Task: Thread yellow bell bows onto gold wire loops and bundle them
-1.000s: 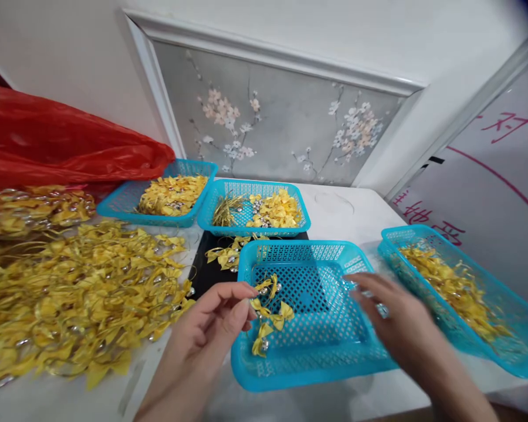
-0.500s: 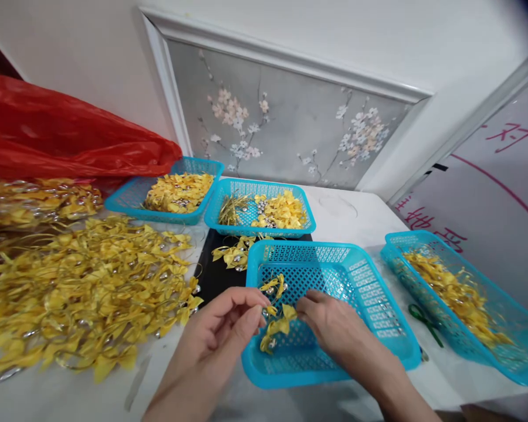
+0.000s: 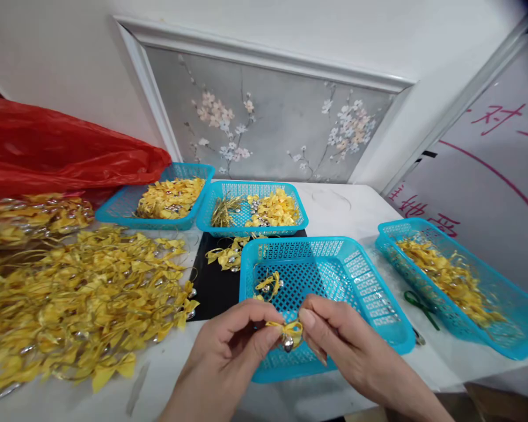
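Over the near edge of a blue plastic basket [image 3: 325,249], both hands hold one yellow ribbon bow [image 3: 291,332] with a silver bell hanging from it. My left hand [image 3: 242,340] pinches the bow's left side between thumb and fingertips. From the right, my right hand [image 3: 338,331] pinches the other side. Another yellow bow [image 3: 268,285] with silver bells lies inside the basket, near its left wall. Part of a further yellow piece shows just behind my left fingers.
A large heap of yellow bows [image 3: 83,299] covers the table's left. Two blue baskets [image 3: 250,186] [image 3: 158,223] with bows stand behind, and another basket [image 3: 510,346] at right. A green ribbon [image 3: 422,308] lies between baskets. A red plastic bag [image 3: 70,152] is at the back left.
My right hand has come left and up to meet my left hand at the bow. The bow is now held between both hands above the basket. The view has shifted slightly.
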Available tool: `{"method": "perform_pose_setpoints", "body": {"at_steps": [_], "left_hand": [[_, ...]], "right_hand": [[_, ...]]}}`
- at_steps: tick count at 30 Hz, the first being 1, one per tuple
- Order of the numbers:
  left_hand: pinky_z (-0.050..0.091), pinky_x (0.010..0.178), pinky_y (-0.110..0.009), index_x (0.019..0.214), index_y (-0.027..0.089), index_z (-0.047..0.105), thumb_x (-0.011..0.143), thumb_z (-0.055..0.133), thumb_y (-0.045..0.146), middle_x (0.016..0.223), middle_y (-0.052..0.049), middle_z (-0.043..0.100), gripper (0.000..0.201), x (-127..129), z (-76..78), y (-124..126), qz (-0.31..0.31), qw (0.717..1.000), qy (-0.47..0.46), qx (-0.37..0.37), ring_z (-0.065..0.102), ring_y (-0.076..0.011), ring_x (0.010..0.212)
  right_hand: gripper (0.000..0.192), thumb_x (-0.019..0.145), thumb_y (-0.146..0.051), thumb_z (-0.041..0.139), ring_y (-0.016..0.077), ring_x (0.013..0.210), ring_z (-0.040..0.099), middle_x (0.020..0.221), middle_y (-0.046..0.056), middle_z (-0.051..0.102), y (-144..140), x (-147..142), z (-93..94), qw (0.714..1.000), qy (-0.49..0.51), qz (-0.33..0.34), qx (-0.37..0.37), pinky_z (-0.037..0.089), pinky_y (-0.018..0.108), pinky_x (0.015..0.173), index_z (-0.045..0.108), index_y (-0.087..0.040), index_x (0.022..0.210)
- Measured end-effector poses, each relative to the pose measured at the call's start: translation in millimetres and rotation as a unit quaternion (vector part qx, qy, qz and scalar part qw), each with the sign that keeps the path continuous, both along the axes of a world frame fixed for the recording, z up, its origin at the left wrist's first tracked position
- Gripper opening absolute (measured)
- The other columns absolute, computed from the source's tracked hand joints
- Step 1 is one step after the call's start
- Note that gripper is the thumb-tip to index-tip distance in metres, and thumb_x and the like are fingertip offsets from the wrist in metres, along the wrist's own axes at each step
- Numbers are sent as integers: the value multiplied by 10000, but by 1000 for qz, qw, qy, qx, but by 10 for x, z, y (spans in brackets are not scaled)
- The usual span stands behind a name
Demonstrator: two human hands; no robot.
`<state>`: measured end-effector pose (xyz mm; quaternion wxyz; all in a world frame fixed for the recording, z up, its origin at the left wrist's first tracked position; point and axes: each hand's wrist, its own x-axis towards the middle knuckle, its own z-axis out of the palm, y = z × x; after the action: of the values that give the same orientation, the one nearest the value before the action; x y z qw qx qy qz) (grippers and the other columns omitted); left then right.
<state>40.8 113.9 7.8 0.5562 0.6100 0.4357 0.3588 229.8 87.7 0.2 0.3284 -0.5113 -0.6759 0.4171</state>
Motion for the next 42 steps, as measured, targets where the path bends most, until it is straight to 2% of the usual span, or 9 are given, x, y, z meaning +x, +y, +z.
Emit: {"method": "perform_pose_setpoints", "body": {"at_steps": [5, 9, 15, 22, 25, 28, 31, 36, 42], "left_hand": [[503, 621, -188, 804, 253, 727, 804, 688, 345, 736, 31, 693, 100, 7, 2, -35, 33, 993, -44, -101, 626, -125, 674], [478, 615, -160, 772, 261, 728, 781, 713, 355, 728, 41, 681, 95, 47, -10, -50, 77, 994, -34, -65, 595, -115, 684], [454, 618, -167, 723, 251, 711, 764, 723, 332, 696, 45, 652, 91, 155, 82, -97, 120, 984, -85, -101, 560, -116, 678], [411, 581, -194, 713, 235, 690, 824, 658, 318, 694, 37, 587, 143, 96, 26, -45, 31, 997, -35, -62, 492, -117, 641], [400, 559, -193, 683, 218, 646, 854, 612, 343, 655, 45, 537, 214, 62, -12, -24, -11, 998, -10, -61, 469, -113, 620], [426, 577, -187, 697, 216, 630, 866, 589, 340, 643, 48, 553, 214, 57, -35, -33, -19, 998, 5, -63, 498, -110, 624], [458, 566, -164, 723, 233, 636, 862, 600, 270, 662, 53, 606, 149, 63, -51, -50, -1, 999, 34, 20, 557, -98, 619], [494, 666, -104, 798, 256, 642, 835, 620, 92, 829, 58, 672, 170, 40, -88, -65, 5, 956, 70, 285, 650, -62, 744], [505, 775, -80, 930, 202, 625, 839, 564, 20, 930, 11, 663, 212, -40, -115, -101, -20, 900, 114, 421, 666, -60, 822]], "right_hand": [[179, 984, -353, 424, 109, 521, 367, 627, -70, 378, -64, -51, -73, 991, 94, -88, 38, 293, 222, 450, 520, -214, 1046], [152, 953, -314, 484, 108, 530, 390, 622, -57, 425, -160, -110, -64, 982, 113, -131, 79, 306, 227, 471, 563, -209, 877], [27, 836, -196, 622, 111, 543, 453, 630, -41, 488, -151, -144, -138, 991, 45, -79, 96, 331, 225, 470, 648, -197, 832], [481, 915, -111, 462, 134, 655, 581, 839, -3, 644, -129, -98, -201, 984, 58, -105, 131, 495, 259, 578, 486, -300, 1356], [506, 952, -160, 463, 113, 691, 616, 971, -17, 677, -155, -114, -189, 977, 181, -95, 66, 520, 219, 574, 441, -424, 1383], [424, 962, -232, 508, 138, 992, 649, 1198, -19, 668, -193, -139, -164, 953, 284, -101, 15, 549, 248, 822, 515, -450, 1325], [342, 951, -309, 560, 143, 1156, 589, 1253, -28, 659, -220, -136, -158, 933, 340, -117, -13, 483, 248, 967, 573, -441, 1267], [133, 908, -362, 625, 138, 1049, 613, 1104, -12, 692, -183, -102, -238, 903, 421, -83, -11, 484, 220, 919, 698, -332, 1014], [87, 895, -314, 652, 113, 890, 580, 924, -26, 655, -136, -97, -266, 886, 449, -112, -13, 465, 200, 805, 616, -295, 972]]}}
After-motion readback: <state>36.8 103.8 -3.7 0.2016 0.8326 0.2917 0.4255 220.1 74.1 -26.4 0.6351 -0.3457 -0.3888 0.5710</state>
